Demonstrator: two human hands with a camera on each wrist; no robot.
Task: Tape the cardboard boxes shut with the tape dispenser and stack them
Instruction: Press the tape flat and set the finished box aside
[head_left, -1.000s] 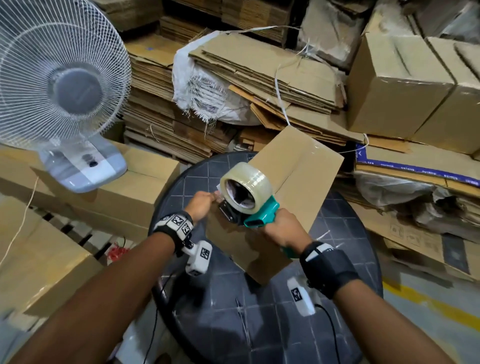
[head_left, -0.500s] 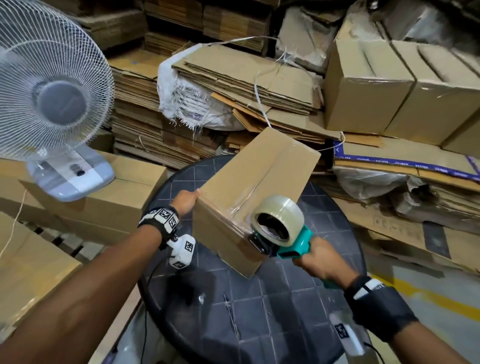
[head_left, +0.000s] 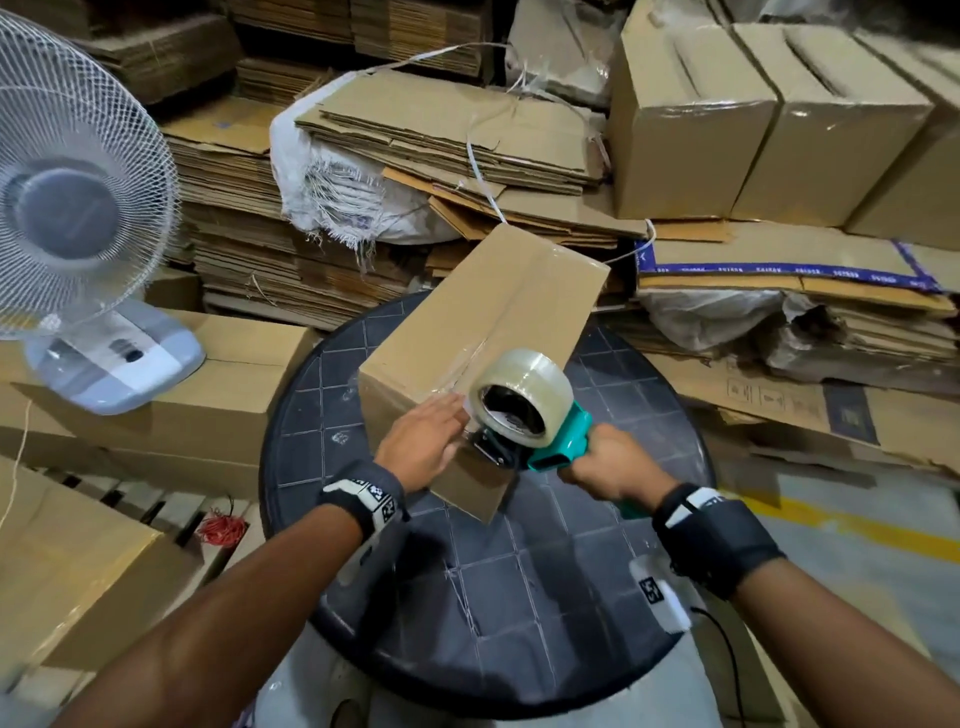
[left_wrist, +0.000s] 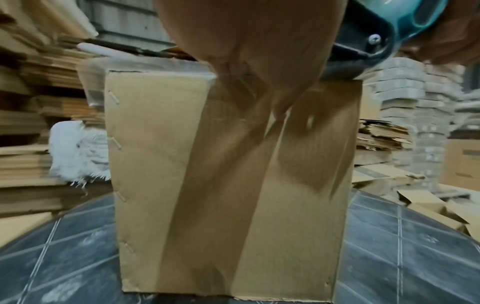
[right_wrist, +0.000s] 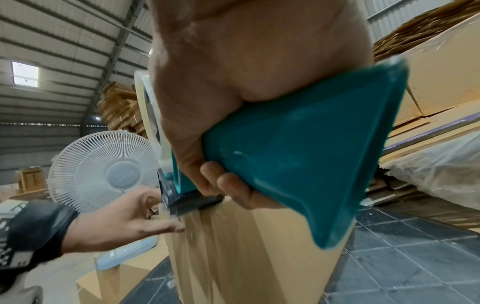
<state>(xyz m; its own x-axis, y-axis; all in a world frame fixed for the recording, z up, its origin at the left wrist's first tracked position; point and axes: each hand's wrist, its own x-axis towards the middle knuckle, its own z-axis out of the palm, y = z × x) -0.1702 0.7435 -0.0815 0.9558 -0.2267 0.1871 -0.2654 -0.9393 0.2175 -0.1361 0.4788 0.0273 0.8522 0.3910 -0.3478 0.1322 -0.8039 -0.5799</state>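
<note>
The tape dispenser, gripped by the right hand, has come back to the box edge on the table; left hand, fingers flat beside it, smooths tape, so this seam looks nearly sealed.

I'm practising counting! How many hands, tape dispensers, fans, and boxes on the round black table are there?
hands: 2 (left hand, right hand)
tape dispenser: 1
fan: 1
box on the table: 1
Total: 5
</note>
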